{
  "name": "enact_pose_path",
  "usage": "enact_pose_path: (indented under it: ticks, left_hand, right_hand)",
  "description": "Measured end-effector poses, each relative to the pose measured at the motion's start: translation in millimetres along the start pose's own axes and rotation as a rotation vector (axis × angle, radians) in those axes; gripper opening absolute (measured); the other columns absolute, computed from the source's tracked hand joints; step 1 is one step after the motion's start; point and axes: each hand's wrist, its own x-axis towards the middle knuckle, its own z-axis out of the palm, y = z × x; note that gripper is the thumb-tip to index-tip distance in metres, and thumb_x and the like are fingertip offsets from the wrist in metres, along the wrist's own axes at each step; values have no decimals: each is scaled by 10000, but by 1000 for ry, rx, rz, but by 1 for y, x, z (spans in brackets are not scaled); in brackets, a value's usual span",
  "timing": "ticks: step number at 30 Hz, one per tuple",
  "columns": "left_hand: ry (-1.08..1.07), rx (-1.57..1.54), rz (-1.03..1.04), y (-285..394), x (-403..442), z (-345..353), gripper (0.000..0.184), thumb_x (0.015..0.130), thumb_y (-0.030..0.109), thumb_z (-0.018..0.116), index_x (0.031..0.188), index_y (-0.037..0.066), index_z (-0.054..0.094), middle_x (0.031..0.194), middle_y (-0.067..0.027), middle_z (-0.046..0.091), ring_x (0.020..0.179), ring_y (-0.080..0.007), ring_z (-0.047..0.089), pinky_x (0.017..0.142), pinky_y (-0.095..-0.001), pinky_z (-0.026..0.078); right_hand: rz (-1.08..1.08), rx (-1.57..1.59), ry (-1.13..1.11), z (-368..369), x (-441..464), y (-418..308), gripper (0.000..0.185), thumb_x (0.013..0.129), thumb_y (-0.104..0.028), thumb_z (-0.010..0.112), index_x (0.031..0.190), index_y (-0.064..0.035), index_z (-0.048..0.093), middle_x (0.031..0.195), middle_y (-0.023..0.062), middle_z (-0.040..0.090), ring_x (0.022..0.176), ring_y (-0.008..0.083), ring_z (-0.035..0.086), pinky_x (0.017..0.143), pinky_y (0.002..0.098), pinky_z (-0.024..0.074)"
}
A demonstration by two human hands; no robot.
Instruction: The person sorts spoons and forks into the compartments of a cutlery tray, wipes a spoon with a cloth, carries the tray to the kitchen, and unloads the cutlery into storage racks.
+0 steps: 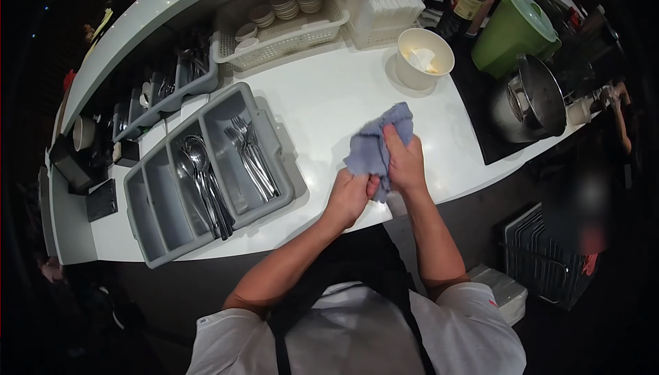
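Observation:
A crumpled blue-grey cloth [371, 150] is held above the front part of the white counter [322, 100]. My left hand [349, 196] is closed on its lower left part. The cloth's right side is in the grip of my right hand [405, 161], with the thumb on top. Left of my hands lies a grey cutlery tray [156, 193] with four compartments. Spoons [198, 158] are in one compartment and forks [252, 157] in the rightmost one. Beyond the cloth stands a cream tub [420, 76] with something white and yellow inside.
A white basket [281, 47] of stacked small dishes stands at the back, beside a container of white napkins [391, 12]. A second cutlery tray [171, 104] is at the back left. A green pitcher [504, 38], a bottle [467, 7] and a metal pot [511, 107] stand on the right.

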Motion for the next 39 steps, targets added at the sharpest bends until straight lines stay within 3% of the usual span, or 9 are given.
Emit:
enact_pose_path:
  ticks: [4, 10, 13, 22, 24, 27, 30, 33, 39]
  left_hand:
    - [-263, -147, 11, -1, -17, -20, 385, 1034, 355, 418, 812, 57, 522, 650, 14, 429, 526, -66, 347, 443, -224, 256]
    - [-662, -708, -204, -10, -3, -43, 316, 1042, 326, 419, 865, 82, 515, 659, 22, 419, 507, -59, 333, 438, -209, 262]
    - [-171, -543, -299, -7, -5, -19, 240, 1018, 264, 448, 879, 92, 541, 635, 27, 423, 504, -76, 356, 438, -235, 272]
    - [-225, -320, -133, 4, -25, -14, 315, 979, 228, 435, 690, 106, 461, 585, 30, 374, 448, -70, 307, 398, -245, 219]
    - [-230, -243, -198, 26, -64, -25, 325, 989, 248, 422, 706, 96, 471, 587, 24, 386, 449, -70, 309, 401, -245, 226]
    - [-172, -294, -163, 31, -122, -64, 352, 1006, 302, 421, 763, 68, 522, 613, 14, 428, 484, -71, 348, 430, -238, 267]
    - [34, -401, 86, 36, -174, -123, 312, 1032, 307, 473, 966, 22, 579, 689, -5, 485, 572, -84, 413, 507, -220, 338]
    - [248, -462, 320, 46, -221, -181, 209, 1022, 227, 502, 1021, 33, 578, 725, -53, 567, 560, -129, 518, 498, -235, 414]
    - [419, -604, 462, 32, -266, -301, 189, 1007, 142, 505, 1138, 8, 533, 956, -159, 683, 670, -145, 640, 552, -258, 523]
  right_hand:
    - [290, 403, 322, -46, 35, -1, 371, 988, -353, 543, 1034, 6, 626, 881, 45, 642, 728, 157, 615, 748, 321, 543]
    - [194, 820, -66, -32, -4, -7, 532, 971, -440, 507, 1241, 16, 552, 1104, 100, 651, 1024, 211, 623, 954, 356, 470]
    - [118, 322, -258, -27, -33, 35, 467, 951, -351, 559, 1233, 22, 555, 1158, 90, 608, 1068, 180, 557, 954, 326, 416]
    - [329, 270, 221, 9, -8, -3, 417, 986, -393, 565, 1024, 6, 678, 828, 38, 673, 658, 105, 632, 575, 250, 498]
    - [119, 407, 532, -7, 22, -19, 455, 992, -403, 552, 1095, 30, 643, 932, 93, 677, 811, 148, 655, 686, 272, 508]
    - [109, -119, 208, -127, 65, 24, 511, 976, -393, 579, 1164, 82, 596, 1064, 167, 666, 961, 205, 665, 803, 307, 519]
    - [-9, -1077, -5, -103, 47, 8, 658, 875, -381, 704, 1256, 125, 527, 1169, 275, 623, 1116, 337, 614, 991, 404, 457]
    - [-16, -1330, 101, -93, 23, 3, 674, 827, -342, 747, 1265, 119, 527, 1226, 306, 586, 1190, 396, 555, 1025, 410, 413]
    - [-218, -942, 254, 22, -37, -36, 440, 926, -254, 660, 1211, 75, 590, 1228, 218, 618, 1166, 320, 573, 1025, 376, 401]
